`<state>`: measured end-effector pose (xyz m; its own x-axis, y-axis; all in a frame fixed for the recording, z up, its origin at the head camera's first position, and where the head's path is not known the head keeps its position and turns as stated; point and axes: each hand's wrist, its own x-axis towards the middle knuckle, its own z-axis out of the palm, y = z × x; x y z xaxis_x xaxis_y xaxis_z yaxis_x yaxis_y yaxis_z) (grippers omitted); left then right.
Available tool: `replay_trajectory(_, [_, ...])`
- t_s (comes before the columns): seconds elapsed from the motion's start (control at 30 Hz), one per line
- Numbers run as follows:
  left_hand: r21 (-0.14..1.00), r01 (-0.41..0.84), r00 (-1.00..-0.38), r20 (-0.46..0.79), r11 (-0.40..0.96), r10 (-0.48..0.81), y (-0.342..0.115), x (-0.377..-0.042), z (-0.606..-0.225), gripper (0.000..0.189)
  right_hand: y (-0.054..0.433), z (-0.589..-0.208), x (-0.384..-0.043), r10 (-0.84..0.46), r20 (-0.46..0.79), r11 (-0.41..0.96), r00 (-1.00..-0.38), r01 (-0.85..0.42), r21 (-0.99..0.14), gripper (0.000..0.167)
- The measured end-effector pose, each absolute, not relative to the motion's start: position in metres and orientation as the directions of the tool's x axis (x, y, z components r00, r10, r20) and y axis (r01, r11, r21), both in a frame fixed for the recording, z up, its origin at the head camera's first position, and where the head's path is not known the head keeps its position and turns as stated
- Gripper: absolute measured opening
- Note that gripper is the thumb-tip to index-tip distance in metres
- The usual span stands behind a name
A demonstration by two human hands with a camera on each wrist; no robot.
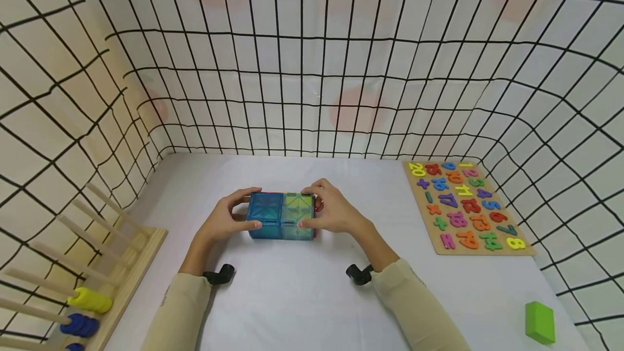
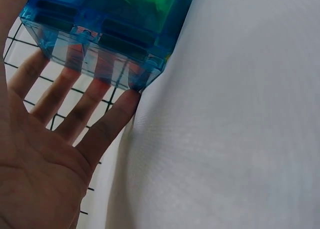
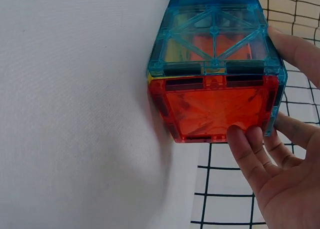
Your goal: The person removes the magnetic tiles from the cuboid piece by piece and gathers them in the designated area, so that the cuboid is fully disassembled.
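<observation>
A box of see-through magnetic tiles (image 1: 281,216) lies on the white table, its top blue on the left and yellow-green on the right. My left hand (image 1: 223,220) grips its left end, thumb at the front and fingers toward the back. At the other end my right hand (image 1: 335,211) holds it the same way. In the right wrist view a red tile (image 3: 215,111) closes that end, touched by fingertips, beside a light blue tile (image 3: 215,36). Clear blue tiles (image 2: 115,39) make up the left end in the left wrist view. The underside is hidden.
A wooden number puzzle board (image 1: 430,232) with coloured pieces lies at the right. A wooden peg rack (image 1: 141,256) with yellow and blue beads stands at the left. Near the front right edge is a green block (image 1: 539,323). Black wire mesh (image 1: 302,75) surrounds the back and sides.
</observation>
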<state>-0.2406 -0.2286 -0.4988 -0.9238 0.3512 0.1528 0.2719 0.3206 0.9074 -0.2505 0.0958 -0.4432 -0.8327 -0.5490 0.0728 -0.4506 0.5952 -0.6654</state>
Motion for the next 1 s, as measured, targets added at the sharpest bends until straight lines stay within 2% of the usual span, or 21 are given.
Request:
replay_trajectory(0.27, [0.914, 0.269, -0.923, 0.154, 0.305, 0.352, -0.229, -0.24, -0.5, 0.081, 0.095, -0.449, -0.254, -0.55, 0.097, 0.575, -0.83, -0.46, -0.676, 0.076])
replay_trajectory(0.63, [0.919, 0.246, -0.929, 0.132, 0.31, 0.345, -0.228, -0.242, -0.502, 0.081, 0.094, -0.448, -0.251, -0.475, 0.126, 0.541, -0.871, -0.401, -0.739, 0.079])
replay_trajectory(0.8, [0.924, 0.242, -0.926, 0.128, 0.297, 0.355, -0.227, -0.242, -0.503, 0.081, 0.098, -0.449, -0.249, -0.438, 0.154, 0.582, -0.886, -0.41, -0.703, 0.076])
replay_trajectory(1.0, [0.926, 0.233, -0.93, 0.122, 0.298, 0.346, -0.229, -0.242, -0.505, 0.08, 0.104, -0.45, -0.248, -0.435, 0.234, 0.598, -0.869, -0.474, -0.646, 0.072])
